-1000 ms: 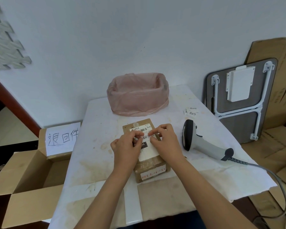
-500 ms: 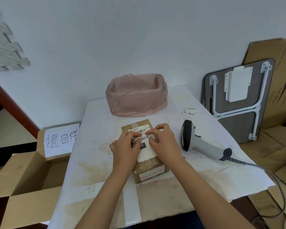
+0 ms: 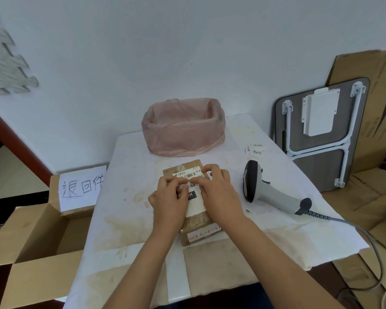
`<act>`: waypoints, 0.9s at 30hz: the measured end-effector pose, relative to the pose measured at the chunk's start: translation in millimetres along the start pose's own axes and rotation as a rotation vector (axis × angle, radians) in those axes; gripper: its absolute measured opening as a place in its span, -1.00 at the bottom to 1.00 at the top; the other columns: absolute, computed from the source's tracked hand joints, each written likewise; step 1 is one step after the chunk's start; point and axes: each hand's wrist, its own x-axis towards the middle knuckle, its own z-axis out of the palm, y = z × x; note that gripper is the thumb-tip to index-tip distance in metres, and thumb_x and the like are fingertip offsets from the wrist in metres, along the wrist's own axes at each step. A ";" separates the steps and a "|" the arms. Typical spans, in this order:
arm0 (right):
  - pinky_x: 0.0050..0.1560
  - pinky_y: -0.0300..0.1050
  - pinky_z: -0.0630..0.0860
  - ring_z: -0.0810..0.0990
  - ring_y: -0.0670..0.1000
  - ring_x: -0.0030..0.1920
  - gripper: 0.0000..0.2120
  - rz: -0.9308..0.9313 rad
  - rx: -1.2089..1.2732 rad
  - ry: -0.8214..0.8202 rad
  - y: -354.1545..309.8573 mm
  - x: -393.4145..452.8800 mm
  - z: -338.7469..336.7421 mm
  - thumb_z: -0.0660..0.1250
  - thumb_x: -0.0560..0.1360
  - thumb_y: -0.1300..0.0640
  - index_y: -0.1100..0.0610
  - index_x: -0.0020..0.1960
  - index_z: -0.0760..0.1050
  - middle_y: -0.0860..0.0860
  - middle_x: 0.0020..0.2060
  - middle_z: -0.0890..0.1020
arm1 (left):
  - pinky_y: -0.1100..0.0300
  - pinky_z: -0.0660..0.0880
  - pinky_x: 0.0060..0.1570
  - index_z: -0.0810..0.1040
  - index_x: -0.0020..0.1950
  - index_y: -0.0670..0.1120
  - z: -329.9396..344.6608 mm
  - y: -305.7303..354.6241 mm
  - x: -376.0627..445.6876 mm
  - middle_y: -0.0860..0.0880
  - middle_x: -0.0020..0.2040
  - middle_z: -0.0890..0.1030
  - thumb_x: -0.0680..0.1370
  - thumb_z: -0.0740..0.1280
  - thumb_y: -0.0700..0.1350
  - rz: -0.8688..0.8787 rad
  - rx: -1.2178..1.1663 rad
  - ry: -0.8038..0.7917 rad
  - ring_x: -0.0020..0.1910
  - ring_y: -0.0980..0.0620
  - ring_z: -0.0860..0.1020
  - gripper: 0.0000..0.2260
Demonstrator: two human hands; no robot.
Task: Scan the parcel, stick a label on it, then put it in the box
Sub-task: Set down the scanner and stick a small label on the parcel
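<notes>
A brown cardboard parcel (image 3: pixel 201 233) with a white shipping sheet lies on the white table (image 3: pixel 125 210). A small white handwritten label (image 3: pixel 193 185) rests on the parcel's top, between my fingertips. My left hand (image 3: pixel 168 201) presses its left end, and my right hand (image 3: pixel 218 195) presses its right end. Both hands lie flat on the parcel and hide much of its top. An open cardboard box (image 3: pixel 38 237) with a handwritten paper sign stands on the floor to the left of the table. The grey barcode scanner (image 3: pixel 270 192) lies on the table to the right.
A basket lined with pink plastic (image 3: pixel 183 128) stands at the table's back. Spare small labels (image 3: pixel 255 150) lie at the back right. The scanner's cable (image 3: pixel 366 239) runs off the right edge. A folded table (image 3: pixel 321 134) and flattened cardboard lean on the right wall.
My fingertips have shifted slightly along the small label on the parcel. The parcel and scanner have stayed in place.
</notes>
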 end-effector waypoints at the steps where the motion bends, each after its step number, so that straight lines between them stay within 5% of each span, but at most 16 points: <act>1: -0.13 -0.16 0.44 0.33 0.09 0.32 -0.59 -0.010 -0.006 -0.007 -0.9 -0.2 -0.9 0.27 0.54 0.30 -0.10 0.26 0.54 0.00 0.34 0.38 | 0.20 0.13 0.19 0.64 0.16 0.01 0.7 -0.7 0.1 0.03 0.21 0.47 0.62 0.27 -0.06 -0.007 -0.005 -0.005 0.18 -0.03 0.49 -0.81; 10: -0.12 -0.18 0.35 0.27 0.08 0.34 -0.42 -0.056 -0.074 -0.110 -4.8 0.5 -7.2 0.20 0.51 0.36 -0.18 0.36 0.43 -0.01 0.36 0.32 | 0.18 0.19 0.22 0.63 0.17 -0.03 1.4 -2.2 -1.2 0.03 0.20 0.49 0.68 0.13 -0.05 -0.017 -0.096 0.016 0.21 -0.03 0.48 -0.72; 18: -0.08 -0.06 0.56 0.40 0.11 0.29 -0.49 -0.099 -0.010 0.045 -2.6 -8.4 -3.2 0.30 0.40 0.45 -0.06 0.14 0.65 0.01 0.19 0.51 | 0.10 0.17 0.31 0.63 0.19 -0.04 1.0 -1.3 -1.6 0.02 0.22 0.48 0.68 0.13 -0.04 -0.009 -0.093 0.018 0.22 -0.01 0.47 -0.71; 27: -0.12 -0.06 0.58 0.44 0.09 0.23 -0.55 -0.090 0.032 0.075 -1.5 -11.3 -3.6 0.31 0.42 0.46 0.00 0.09 0.68 0.02 0.11 0.54 | 0.08 0.16 0.33 0.62 0.22 -0.04 0.4 -3.0 -1.0 0.03 0.24 0.47 0.67 0.15 -0.05 0.007 -0.057 0.024 0.22 0.03 0.46 -0.72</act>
